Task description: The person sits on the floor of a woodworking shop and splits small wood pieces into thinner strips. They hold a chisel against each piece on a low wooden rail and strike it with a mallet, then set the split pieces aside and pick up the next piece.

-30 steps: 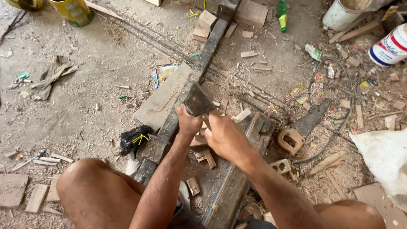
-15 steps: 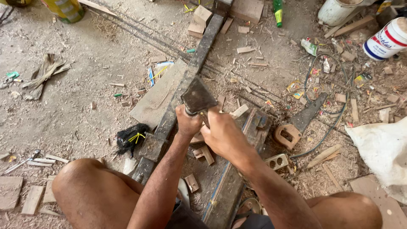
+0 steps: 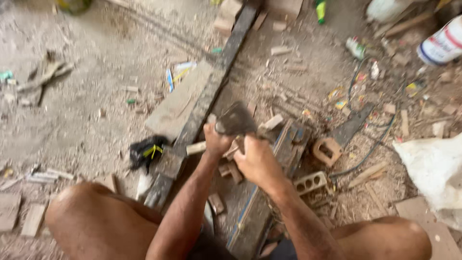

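My left hand (image 3: 215, 142) is closed around a small pale wood piece (image 3: 195, 148) that sticks out to the left. My right hand (image 3: 256, 161) sits just right of it and grips the handle of a hatchet. The dark hatchet blade (image 3: 236, 119) is raised just above both hands. Both hands hover over a dark plank with a blue edge (image 3: 262, 202) that lies between my knees. Wood offcuts lie under the hands.
A long dark beam (image 3: 211, 96) runs diagonally to the left of the hands, with a flat board (image 3: 177, 105) beside it. A black and yellow object (image 3: 147, 151) lies near my left knee. Carved wood blocks (image 3: 326, 150), a white sack (image 3: 433, 168) and a white can (image 3: 442, 45) are at the right.
Both hands and the hatchet have stayed together over the plank and sit slightly lower and further right in the picture. The view has shifted and blurred.
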